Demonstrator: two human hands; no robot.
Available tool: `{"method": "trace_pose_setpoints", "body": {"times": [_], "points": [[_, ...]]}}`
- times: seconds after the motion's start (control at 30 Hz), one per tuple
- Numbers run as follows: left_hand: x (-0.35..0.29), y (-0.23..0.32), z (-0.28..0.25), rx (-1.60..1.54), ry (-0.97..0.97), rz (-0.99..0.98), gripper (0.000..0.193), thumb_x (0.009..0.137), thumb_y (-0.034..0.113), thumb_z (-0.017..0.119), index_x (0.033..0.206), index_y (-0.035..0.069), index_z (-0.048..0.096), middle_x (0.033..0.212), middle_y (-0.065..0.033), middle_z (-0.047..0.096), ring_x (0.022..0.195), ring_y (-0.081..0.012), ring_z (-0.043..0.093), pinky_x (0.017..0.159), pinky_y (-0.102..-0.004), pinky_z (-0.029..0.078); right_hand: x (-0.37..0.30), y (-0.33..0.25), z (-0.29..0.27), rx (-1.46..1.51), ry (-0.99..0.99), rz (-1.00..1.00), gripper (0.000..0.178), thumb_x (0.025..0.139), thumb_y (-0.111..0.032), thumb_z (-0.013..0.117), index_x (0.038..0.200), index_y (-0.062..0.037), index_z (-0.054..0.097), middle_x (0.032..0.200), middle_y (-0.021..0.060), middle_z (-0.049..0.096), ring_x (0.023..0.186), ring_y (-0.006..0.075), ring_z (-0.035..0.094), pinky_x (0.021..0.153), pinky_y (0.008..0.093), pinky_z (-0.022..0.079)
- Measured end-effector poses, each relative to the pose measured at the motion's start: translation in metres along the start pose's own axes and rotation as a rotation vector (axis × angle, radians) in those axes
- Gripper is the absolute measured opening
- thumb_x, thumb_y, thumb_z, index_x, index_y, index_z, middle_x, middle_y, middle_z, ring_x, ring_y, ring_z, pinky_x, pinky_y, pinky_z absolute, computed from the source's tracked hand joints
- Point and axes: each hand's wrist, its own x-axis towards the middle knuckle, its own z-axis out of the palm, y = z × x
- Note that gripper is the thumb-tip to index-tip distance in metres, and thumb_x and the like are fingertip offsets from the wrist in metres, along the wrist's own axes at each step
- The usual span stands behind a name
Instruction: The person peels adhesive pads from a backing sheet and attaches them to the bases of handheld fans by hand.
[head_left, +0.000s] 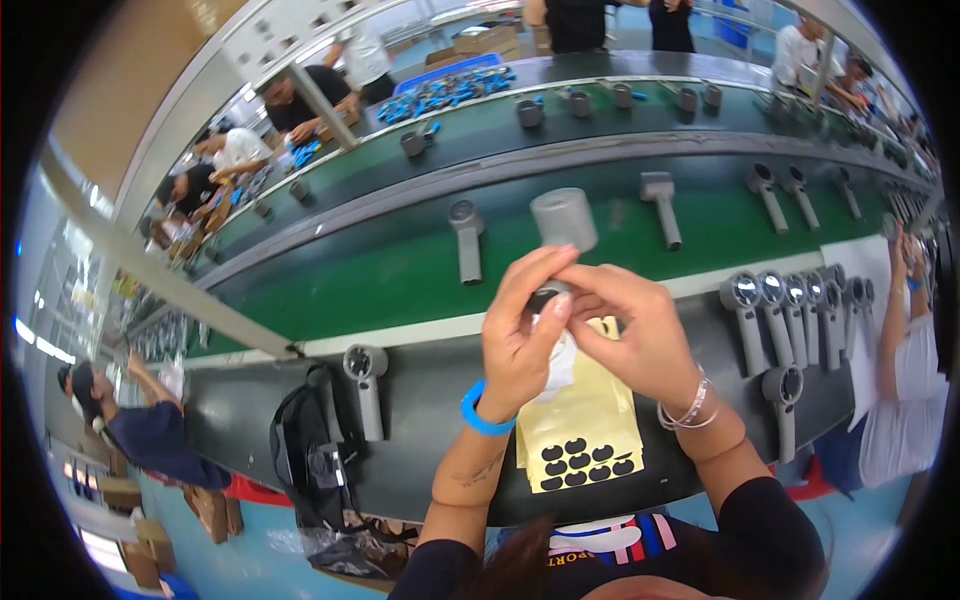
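Note:
Both hands meet above the near worktop. My left hand (520,325) is closed around a grey handheld device with a round head (548,296); only its dark rim shows between the fingers. Bent fingers of my right hand (635,315) press on the same head from the other side. Something whitish (560,368) hangs below the fingers, and I cannot make out whether it is the handle. Under my hands lies a yellow backing sheet (615,425) with several black rounded stickers near its lower edge. A grey cylinder (566,220) stands just beyond my fingertips.
Green conveyor belt (350,275) runs across ahead, carrying similar grey devices (467,243). More stand in a row (745,310) at the right; one device (368,390) lies left beside a black backpack (305,440). A metal post (190,295) rises at left. Other people work around.

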Motion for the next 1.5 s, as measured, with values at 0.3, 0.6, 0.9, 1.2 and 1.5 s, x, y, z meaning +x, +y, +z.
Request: {"method": "trace_pose_setpoints", "body": {"times": [0.3, 0.6, 0.9, 1.2, 1.5], "points": [[-0.007, 0.003, 0.000, -0.013, 0.198, -0.081, 0.035, 0.091, 0.012, 0.058, 0.122, -0.002, 0.057, 0.118, -0.0163, 0.060, 0.106, -0.0224, 0.056, 0.093, -0.0337, 0.044, 0.006, 0.004, -0.001, 0.003, -0.032, -0.120, 0.039, 0.083, 0.002, 0.055, 0.121, -0.0029, 0.059, 0.092, 0.0137, 0.065, 0.080, 0.0233, 0.068, 0.071, 0.0314, 0.054], [-0.003, 0.014, -0.001, -0.171, 0.268, -0.150, 0.034, 0.094, 0.030, 0.056, 0.110, 0.000, 0.056, 0.113, -0.0189, 0.058, 0.070, -0.0156, 0.055, 0.059, -0.0236, 0.044, 0.017, 0.016, -0.012, -0.582, 0.154, -0.345, 0.058, 0.076, -0.007, 0.065, 0.131, -0.0126, 0.050, 0.121, 0.0114, 0.051, 0.116, 0.0304, 0.049, 0.098, 0.0426, 0.037], [-0.004, 0.013, 0.000, -0.457, 0.021, -0.337, 0.043, 0.100, 0.034, 0.035, 0.119, -0.002, 0.050, 0.130, -0.0232, 0.050, 0.085, -0.0250, 0.058, 0.073, -0.0362, 0.048, 0.020, 0.044, -0.015, -0.486, -0.162, -0.237, 0.030, 0.078, -0.005, 0.062, 0.108, -0.0076, 0.057, 0.105, 0.0079, 0.062, 0.106, 0.0253, 0.058, 0.106, 0.0514, 0.022], [-0.003, 0.018, 0.005, -0.507, -0.067, -0.424, 0.038, 0.099, 0.029, 0.038, 0.120, -0.002, 0.042, 0.129, -0.0279, 0.047, 0.066, -0.0314, 0.066, 0.060, -0.0372, 0.056, 0.024, 0.032, -0.020, -0.393, -0.341, -0.089, 0.024, 0.082, 0.000, 0.055, 0.105, -0.0045, 0.057, 0.096, 0.0097, 0.059, 0.099, 0.0293, 0.057, 0.105, 0.0517, 0.022], [-0.003, 0.017, 0.008, -0.586, 0.003, -0.424, 0.023, 0.093, 0.016, 0.045, 0.108, 0.000, 0.042, 0.108, -0.0210, 0.048, 0.051, -0.0253, 0.060, 0.045, -0.0317, 0.051, 0.024, 0.034, -0.016, -0.400, -0.338, -0.117, 0.019, 0.081, 0.003, 0.053, 0.098, -0.0052, 0.052, 0.088, 0.0085, 0.056, 0.094, 0.0293, 0.057, 0.103, 0.0495, 0.023]]}}
